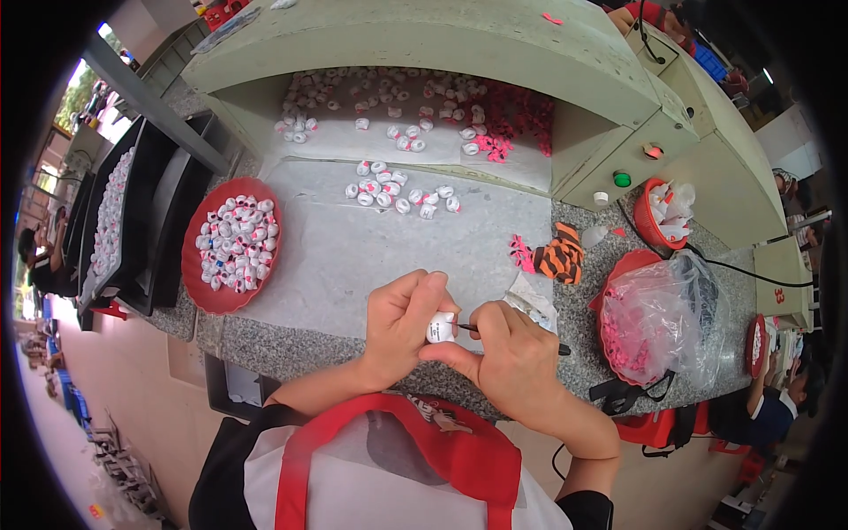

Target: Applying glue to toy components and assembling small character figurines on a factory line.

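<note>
I saw the grey bench (pixel 353 256) w/ a green machine (pixel 495 44) at the back, loose white beads under its hood. Red tray (pixel 199 291) of beads sat left, bagged red bowl (pixel 618 353) of pink bits right, striped cloth (pixel 558 256) btwn. My left hand (pixel 402 322) was closed round one white bead (pixel 441 328) over the bench's near edge; my right hand (pixel 512 358) pinched a thin dark tool (pixel 468 328), tip at the bead. I judged the step mid-way: working the bead w/ the tool. Next move needed a steady bead and a fine, light tip.
</note>
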Available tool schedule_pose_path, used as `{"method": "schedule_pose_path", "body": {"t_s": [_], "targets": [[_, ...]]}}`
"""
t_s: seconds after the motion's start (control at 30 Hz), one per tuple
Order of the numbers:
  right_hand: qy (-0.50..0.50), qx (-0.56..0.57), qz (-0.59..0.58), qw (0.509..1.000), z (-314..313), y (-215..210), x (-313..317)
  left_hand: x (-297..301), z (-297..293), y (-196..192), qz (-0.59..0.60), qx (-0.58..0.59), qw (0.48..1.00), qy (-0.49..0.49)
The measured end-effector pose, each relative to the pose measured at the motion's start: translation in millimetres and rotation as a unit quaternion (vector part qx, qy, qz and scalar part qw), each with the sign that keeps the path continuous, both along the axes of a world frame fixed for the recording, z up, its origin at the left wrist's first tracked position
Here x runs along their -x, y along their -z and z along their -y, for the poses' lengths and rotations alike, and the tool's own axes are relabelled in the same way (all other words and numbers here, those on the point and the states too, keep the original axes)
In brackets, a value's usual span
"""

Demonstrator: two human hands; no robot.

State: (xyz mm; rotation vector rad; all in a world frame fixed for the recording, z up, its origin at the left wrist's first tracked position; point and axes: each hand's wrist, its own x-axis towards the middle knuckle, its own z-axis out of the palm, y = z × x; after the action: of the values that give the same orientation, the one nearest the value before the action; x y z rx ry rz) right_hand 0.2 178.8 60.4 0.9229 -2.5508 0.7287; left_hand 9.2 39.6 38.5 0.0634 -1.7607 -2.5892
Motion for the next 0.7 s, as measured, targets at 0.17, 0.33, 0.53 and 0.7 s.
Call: {"method": "schedule_pose_path", "body": {"t_s": [0.17, 0.33, 0.53, 0.7], "targets": [[-0.006, 0.010, 0.016, 1.000, 0.4, 0.7, -0.2, -1.1, -3.0, 3.0, -0.023, 0.011, 0.999, -0.025], [-0.004, -0.036, 0.040, 0.999, -0.1, -6.1, -2.2, -0.8, -1.8, 6.9, -0.036, 0.034, 0.998, -0.032], [-0.010, 0.023, 0.031, 0.999, -1.0, -1.9, 1.0, -0.4, -4.1, 0.8, -0.027, 0.013, 0.999, -0.025], [-0.009, -0.026, 0.044, 0.999, 0.6, -5.9, -1.4, -1.5, -1.9, 3.2, -0.039, 0.023, 0.999, -0.028]]}}
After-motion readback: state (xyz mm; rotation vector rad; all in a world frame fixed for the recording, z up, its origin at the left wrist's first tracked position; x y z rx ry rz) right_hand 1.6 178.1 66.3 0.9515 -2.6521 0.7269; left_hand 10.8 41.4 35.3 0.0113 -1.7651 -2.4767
